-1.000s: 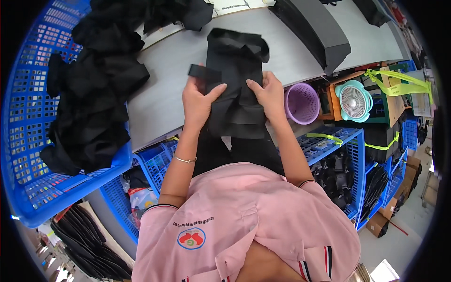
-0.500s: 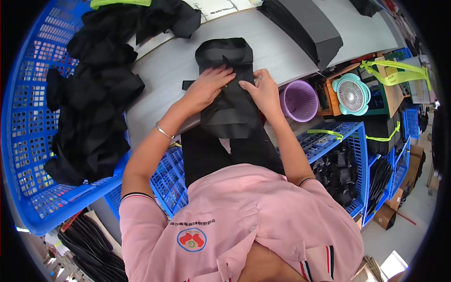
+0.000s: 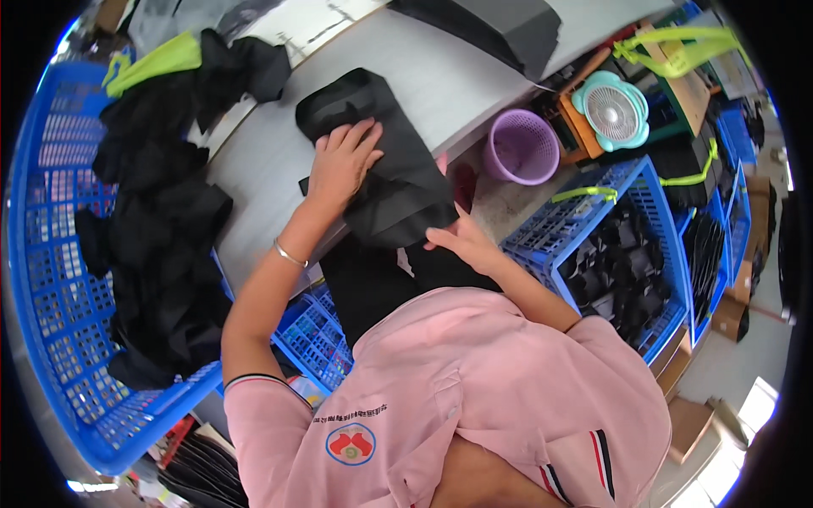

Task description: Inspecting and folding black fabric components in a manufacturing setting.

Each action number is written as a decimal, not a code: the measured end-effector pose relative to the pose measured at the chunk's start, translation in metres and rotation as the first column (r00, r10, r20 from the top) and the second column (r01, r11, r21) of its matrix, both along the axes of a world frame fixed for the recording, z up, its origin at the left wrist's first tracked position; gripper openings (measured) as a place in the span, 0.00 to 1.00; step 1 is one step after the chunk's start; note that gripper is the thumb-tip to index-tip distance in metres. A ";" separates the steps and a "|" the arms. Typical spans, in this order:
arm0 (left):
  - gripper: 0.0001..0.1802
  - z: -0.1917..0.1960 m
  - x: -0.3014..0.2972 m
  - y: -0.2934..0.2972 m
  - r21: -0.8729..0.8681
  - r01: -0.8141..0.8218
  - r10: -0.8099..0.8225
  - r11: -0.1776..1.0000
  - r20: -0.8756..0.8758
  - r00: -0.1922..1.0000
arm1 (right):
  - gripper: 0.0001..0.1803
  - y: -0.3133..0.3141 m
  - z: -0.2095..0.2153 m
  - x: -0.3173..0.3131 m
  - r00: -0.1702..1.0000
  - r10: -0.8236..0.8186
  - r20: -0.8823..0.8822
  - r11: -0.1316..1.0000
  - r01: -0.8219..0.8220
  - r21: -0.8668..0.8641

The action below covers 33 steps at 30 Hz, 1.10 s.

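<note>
Left hand (image 3: pixel 343 161) is pressing flat, fingers spread, on the black folded garment (image 3: pixel 381 161) lying upper centre on the grey table (image 3: pixel 254 178). Right hand (image 3: pixel 461 241) is touching its lower edge, fingers loosely together. Looks soft, light, floppy; best gripped along folded edges.

A folded garment (image 3: pixel 381 161) is lying on the table (image 3: pixel 440 76), its near end hanging over the table's front edge. The left hand (image 3: pixel 340 161) is resting flat on the garment's left part, while the right hand (image 3: pixel 461 241) is touching the hanging end below the edge. To the left of the table, a large crate (image 3: pixel 51 279) is holding a heap of clothes (image 3: pixel 161 229). At the table's far right, a box (image 3: pixel 491 25) is sitting. Right of the table, a small basket (image 3: pixel 521 148) is standing on the floor, with a fan (image 3: pixel 611 110) behind it to the right, and a second crate (image 3: pixel 610 245) is standing nearer, just right of the right hand.
</note>
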<state>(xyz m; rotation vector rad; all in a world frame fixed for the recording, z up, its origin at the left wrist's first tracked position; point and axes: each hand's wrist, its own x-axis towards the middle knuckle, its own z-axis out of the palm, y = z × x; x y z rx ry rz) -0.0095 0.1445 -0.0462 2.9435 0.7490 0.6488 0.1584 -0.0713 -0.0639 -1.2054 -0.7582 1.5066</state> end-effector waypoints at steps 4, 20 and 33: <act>0.39 -0.006 0.002 -0.014 -0.050 -0.023 0.015 0.998 -0.160 0.987 | 0.27 0.021 -0.013 -0.011 0.925 -0.230 -0.303 0.971 0.199 -0.130; 0.18 0.047 -0.007 -0.087 -0.881 0.045 0.257 0.471 0.186 0.948 | 0.16 -0.029 -0.044 0.041 0.771 -0.624 -0.127 0.764 0.637 0.107; 0.18 -0.007 -0.045 -0.065 -0.895 0.108 0.676 0.432 0.401 0.618 | 0.18 -0.279 -0.104 0.211 -0.163 -0.980 -0.114 -0.136 0.968 -0.211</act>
